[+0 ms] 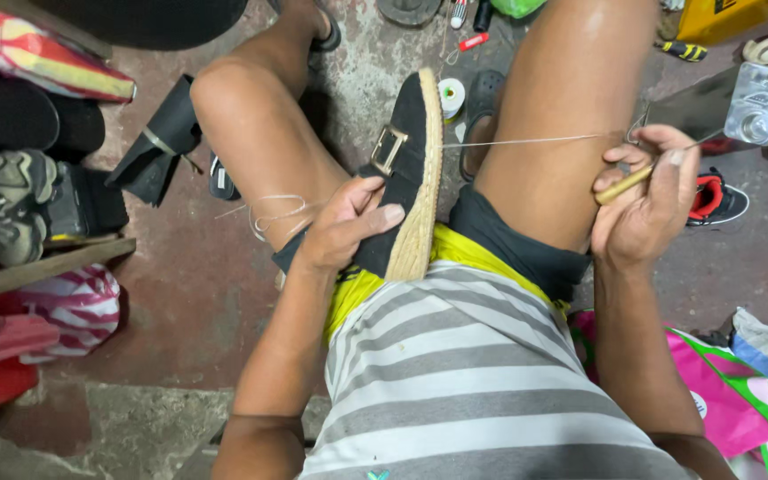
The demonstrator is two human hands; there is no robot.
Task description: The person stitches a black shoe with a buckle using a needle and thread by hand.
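A black shoe with a brass buckle and a woven straw-coloured sole edge stands on its heel between my knees. My left hand grips it at the lower upper, thumb across the black fabric. My right hand is closed on a stitching awl with a wooden handle, held out beside my right thigh. A pale thread runs taut from the shoe's sole edge to that hand. Loose loops of thread lie over my left thigh.
A white thread spool sits on the concrete floor beyond the shoe. Several shoes and bags pile at the left, a red-lined sneaker lies at the right, a pink bag at lower right, and black material beside my left knee.
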